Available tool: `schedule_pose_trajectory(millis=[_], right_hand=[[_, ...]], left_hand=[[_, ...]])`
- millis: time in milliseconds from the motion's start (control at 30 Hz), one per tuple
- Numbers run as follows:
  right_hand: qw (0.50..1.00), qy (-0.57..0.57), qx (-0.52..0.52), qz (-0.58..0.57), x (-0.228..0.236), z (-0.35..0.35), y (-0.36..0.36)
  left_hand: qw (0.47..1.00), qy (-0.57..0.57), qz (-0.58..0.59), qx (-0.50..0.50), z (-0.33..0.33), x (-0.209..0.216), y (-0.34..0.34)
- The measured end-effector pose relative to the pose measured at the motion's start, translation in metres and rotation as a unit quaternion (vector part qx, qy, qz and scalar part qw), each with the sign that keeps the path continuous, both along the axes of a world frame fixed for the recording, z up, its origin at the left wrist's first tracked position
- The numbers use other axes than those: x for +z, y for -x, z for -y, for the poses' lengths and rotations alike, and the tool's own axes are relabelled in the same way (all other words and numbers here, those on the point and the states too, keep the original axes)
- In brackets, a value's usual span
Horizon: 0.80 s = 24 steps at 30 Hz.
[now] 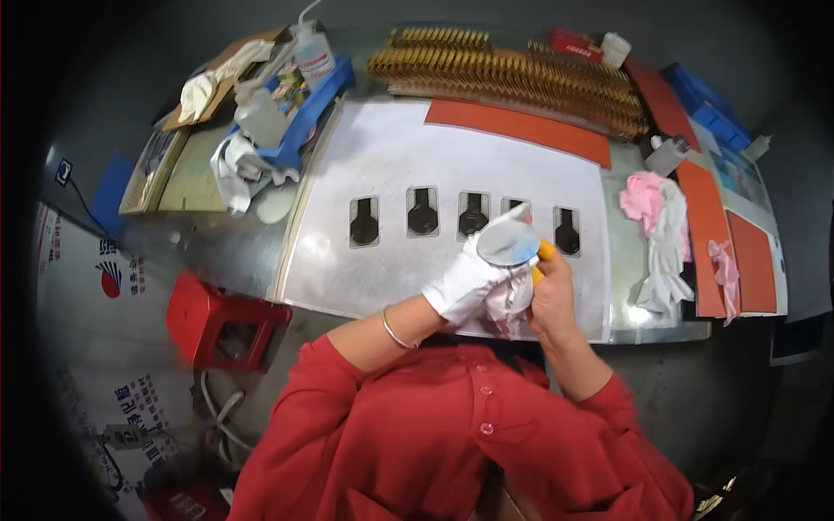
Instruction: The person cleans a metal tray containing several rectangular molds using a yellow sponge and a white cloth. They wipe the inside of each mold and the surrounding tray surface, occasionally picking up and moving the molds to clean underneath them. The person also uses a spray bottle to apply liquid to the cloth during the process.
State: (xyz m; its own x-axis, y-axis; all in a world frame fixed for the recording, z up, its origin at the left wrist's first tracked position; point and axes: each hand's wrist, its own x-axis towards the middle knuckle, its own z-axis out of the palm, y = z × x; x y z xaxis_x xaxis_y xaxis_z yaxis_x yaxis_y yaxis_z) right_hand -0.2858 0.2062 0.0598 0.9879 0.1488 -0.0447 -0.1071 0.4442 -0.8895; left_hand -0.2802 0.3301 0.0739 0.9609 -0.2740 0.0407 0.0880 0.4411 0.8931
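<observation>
My left hand [465, 282], in a white glove, holds a round, glassy grey-blue disc [508, 243] up above the near part of the work mat. My right hand [553, 291] is bare except for yellow finger covers and is closed at the disc's right edge. A crumpled whitish-pink cloth [508, 301] hangs between the hands, seemingly gripped in the right one. Beyond them several shallow clear trays stand in a row, each with a black round piece with a stem, such as this black piece [423, 213]. The disc and left hand partly cover one tray.
Behind the white mat [347, 148] stands a long rack of gold-coloured slats [512, 78]. At left, a blue tray [317, 104] holds bottles. Pink and white cloths [665, 234] lie on the right, near orange mats [699, 226]. A red stool [208, 321] stands beside the table.
</observation>
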Motion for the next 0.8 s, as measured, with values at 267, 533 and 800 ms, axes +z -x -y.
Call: schedule_pose_trajectory(millis=[267, 533, 800], right_hand=[[0.839, 0.472, 0.074, 0.260, 0.027, 0.037, -0.003], [0.934, 0.178, 0.275, 0.145, 0.026, -0.003, -0.029], [0.902, -0.092, 0.417, 0.064, 0.069, -0.074, -0.098]], left_hand=[[0.991, 0.016, -0.078, -0.106, -0.037, -0.015, 0.007], [0.889, -0.322, 0.189, -0.266, -0.050, 0.011, -0.023], [0.953, -0.295, 0.052, 0.043, -0.112, 0.019, 0.007]])
